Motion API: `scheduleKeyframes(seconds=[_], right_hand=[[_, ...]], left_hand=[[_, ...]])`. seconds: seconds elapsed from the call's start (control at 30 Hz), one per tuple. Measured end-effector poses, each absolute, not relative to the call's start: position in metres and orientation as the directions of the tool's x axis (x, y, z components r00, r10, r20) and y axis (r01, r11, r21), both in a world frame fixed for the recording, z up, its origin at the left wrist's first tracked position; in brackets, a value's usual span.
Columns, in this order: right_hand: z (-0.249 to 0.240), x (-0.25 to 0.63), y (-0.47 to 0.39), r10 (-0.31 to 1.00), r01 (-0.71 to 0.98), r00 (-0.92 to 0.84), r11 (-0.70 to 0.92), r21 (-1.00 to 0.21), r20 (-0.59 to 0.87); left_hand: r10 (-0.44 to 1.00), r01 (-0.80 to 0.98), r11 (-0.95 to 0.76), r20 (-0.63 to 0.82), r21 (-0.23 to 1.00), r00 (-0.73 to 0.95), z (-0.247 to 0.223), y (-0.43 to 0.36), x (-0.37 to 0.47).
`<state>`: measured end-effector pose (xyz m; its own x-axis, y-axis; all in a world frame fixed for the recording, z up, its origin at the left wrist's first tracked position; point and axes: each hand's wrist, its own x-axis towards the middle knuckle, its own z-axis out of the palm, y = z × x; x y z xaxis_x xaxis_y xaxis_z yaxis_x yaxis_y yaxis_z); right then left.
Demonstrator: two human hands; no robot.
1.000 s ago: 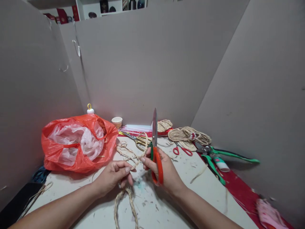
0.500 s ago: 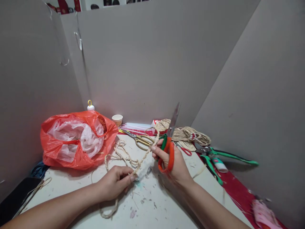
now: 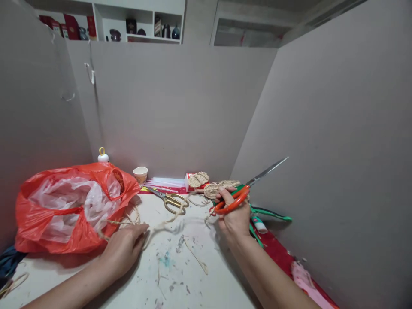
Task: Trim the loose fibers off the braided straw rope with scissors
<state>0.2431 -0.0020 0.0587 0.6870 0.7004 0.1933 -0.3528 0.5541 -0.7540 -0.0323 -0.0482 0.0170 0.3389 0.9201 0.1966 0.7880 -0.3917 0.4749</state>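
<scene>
My right hand is closed round a pair of scissors with an orange handle loop and green showing behind it. Their blades point up and to the right. A short knotted cord end dangles just left of that hand. My left hand, at the red bag's front right edge, has its fingers closed on a pale braided cord. The cord runs blurred to the right towards gold-handled scissors on the white table. More of it lies by the bag, partly hidden behind my hand.
A red plastic bag with white plastic inside fills the left side. Along the back stand a paper cup, thin sticks and coils of twine. Green-handled cutters and a small bottle lie right. Grey partitions enclose the table.
My left hand has moved left to the bag, drawing the cord along. My right hand still holds the scissors, whose blades have tipped to the right. The view has tilted up.
</scene>
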Motion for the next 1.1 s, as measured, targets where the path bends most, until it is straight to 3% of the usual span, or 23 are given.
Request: scheduleKeyframes(seconds=[0.07,0.17,0.3,0.37,0.47,0.6,0.77,1.1], right_hand=[[0.062,0.254,0.003,0.655,-0.33,0.729,0.591,-0.736,0.199],[0.069,0.26,0.001,0.662,-0.336,0.718,0.601,-0.725,0.216],[0.073,0.236,-0.017,0.804,-0.405,0.54,0.506,-0.761,0.248],[0.069,0.218,-0.03,0.888,-0.439,0.386,0.415,-0.797,0.25],[0.059,0.196,-0.046,0.967,-0.417,0.129,0.255,-0.873,0.221],[0.048,0.184,-0.058,0.987,-0.329,-0.023,0.14,-0.934,0.157],[0.045,0.182,-0.062,0.988,-0.221,-0.032,0.142,-0.965,0.153],[0.041,0.176,-0.069,0.974,-0.038,-0.098,0.199,-0.979,0.202]], left_hand=[[0.912,0.784,-0.41,0.201,0.465,0.358,0.015,-0.045,-0.034],[0.925,0.716,-0.38,0.216,0.586,0.314,0.016,-0.045,-0.031],[0.951,0.457,-0.302,0.229,0.837,0.209,0.029,-0.056,-0.023],[0.954,0.331,-0.292,0.249,0.897,0.167,0.037,-0.062,-0.021],[0.949,0.233,-0.284,0.238,0.93,0.205,0.045,-0.068,-0.02],[0.903,0.085,-0.151,0.103,0.985,0.416,0.041,-0.074,-0.015],[0.832,-0.085,0.125,-0.057,0.989,0.552,0.032,-0.076,-0.008],[0.836,-0.054,0.185,-0.129,0.981,0.533,0.031,-0.076,-0.008]])
